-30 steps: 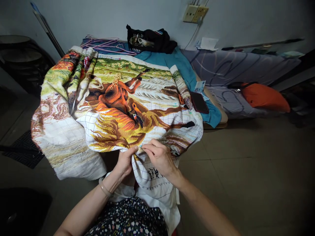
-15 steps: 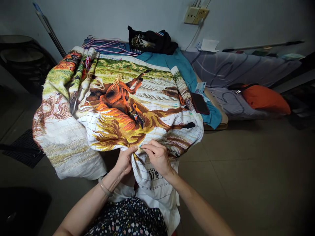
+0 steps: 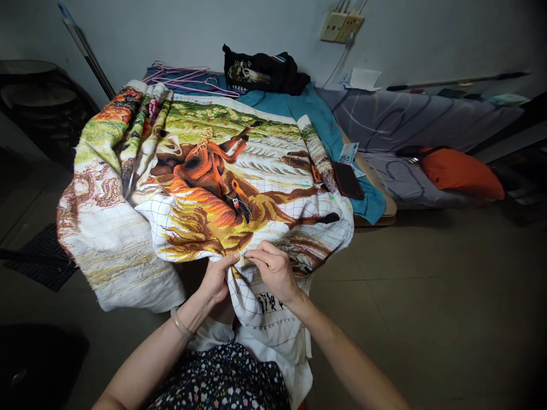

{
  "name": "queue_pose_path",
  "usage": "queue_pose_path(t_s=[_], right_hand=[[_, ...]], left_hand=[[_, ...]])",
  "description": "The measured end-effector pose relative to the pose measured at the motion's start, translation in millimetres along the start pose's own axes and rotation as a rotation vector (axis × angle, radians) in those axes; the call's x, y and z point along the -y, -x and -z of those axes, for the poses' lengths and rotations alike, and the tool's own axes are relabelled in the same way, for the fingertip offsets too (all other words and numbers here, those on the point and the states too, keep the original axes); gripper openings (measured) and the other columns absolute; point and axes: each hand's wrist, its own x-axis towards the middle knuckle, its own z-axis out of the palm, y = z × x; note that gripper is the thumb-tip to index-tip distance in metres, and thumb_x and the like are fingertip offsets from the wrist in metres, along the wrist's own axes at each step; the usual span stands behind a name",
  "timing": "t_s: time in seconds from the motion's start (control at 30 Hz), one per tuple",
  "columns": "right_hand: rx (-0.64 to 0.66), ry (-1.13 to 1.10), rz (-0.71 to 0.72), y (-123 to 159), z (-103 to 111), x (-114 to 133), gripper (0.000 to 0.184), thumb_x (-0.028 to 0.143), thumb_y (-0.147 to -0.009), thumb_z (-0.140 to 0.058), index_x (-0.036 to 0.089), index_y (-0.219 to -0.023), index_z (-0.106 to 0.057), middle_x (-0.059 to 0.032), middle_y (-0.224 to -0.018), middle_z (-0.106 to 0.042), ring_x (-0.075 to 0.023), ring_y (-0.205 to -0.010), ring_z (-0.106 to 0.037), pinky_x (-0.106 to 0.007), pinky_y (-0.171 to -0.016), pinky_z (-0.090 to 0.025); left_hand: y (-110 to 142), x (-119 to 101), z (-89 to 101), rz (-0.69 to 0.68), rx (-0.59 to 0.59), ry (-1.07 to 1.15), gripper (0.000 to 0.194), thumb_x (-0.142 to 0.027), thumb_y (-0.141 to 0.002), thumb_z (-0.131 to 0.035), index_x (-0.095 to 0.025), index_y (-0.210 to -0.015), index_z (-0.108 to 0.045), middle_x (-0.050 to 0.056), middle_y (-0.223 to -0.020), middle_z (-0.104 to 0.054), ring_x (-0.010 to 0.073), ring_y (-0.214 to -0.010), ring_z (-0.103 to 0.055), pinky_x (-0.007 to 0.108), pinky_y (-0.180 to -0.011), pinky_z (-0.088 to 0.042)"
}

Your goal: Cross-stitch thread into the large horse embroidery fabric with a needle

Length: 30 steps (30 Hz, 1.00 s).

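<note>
Several black characters (image 3: 268, 303), unreadable, on embroidered cloth (image 3: 200, 222), left fingers (image 3: 227, 262) gripping it, right fingers (image 3: 261, 256) pinched together.

Passable rightward of the right hand (image 3: 274, 272), over the floor (image 3: 419, 302), but blocked ahead by the embroidered cloth (image 3: 260, 202), at its far right by a roll (image 3: 317, 152) and phone (image 3: 348, 180), leftward by bunched folds (image 3: 106, 188).

A smooth, pale greyish, rounded bangle (image 3: 180, 326) circles the wrist of the left hand (image 3: 216, 280). The person wears a black fabric garment (image 3: 222, 378) printed all over with small white, pinkish and yellowish flowers.
</note>
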Motion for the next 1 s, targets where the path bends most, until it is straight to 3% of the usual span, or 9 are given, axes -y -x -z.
queue_pose_path(t_s=[0.7, 0.87, 1.0], right_hand=[[0.016, 0.131, 0.045, -3, -4, 6, 0.022, 0.012, -0.089, -0.046, 0.016, -0.087, -0.068, -0.0051, -0.078, -0.06, -0.0151, -0.073, -0.057, -0.025, -0.067, -0.047], [0.023, 0.279, 0.051, 1, -7, 16, 0.029, 0.006, -0.09, -0.039, 0.016, -0.094, -0.066, -0.0068, -0.082, -0.06, -0.0163, -0.077, -0.056, -0.025, -0.071, -0.047], [0.063, 0.503, 0.101, -1, -12, 29, 0.024, 0.005, -0.087, -0.043, 0.016, -0.093, -0.064, -0.0069, -0.082, -0.057, -0.0186, -0.077, -0.052, -0.027, -0.067, -0.043]], left_hand=[[2, -3, -2.5, 0.013, -0.009, 0.009, 0.028, -0.017, -0.052, -0.08, -0.01, -0.076, -0.067, 0.003, -0.068, -0.069, 0.015, -0.059, -0.06, 0.033, -0.071, -0.048], [4, -1, -1.1, -0.001, 0.008, -0.01, 0.027, -0.016, -0.053, -0.079, -0.01, -0.076, -0.066, 0.003, -0.068, -0.068, 0.0148, -0.059, -0.06, 0.032, -0.069, -0.047], [5, 0, 2.0, -0.021, 0.063, -0.019, 0.029, -0.016, -0.055, -0.078, -0.011, -0.081, -0.066, 0.003, -0.072, -0.068, 0.0171, -0.066, -0.063, 0.032, -0.072, -0.048]])
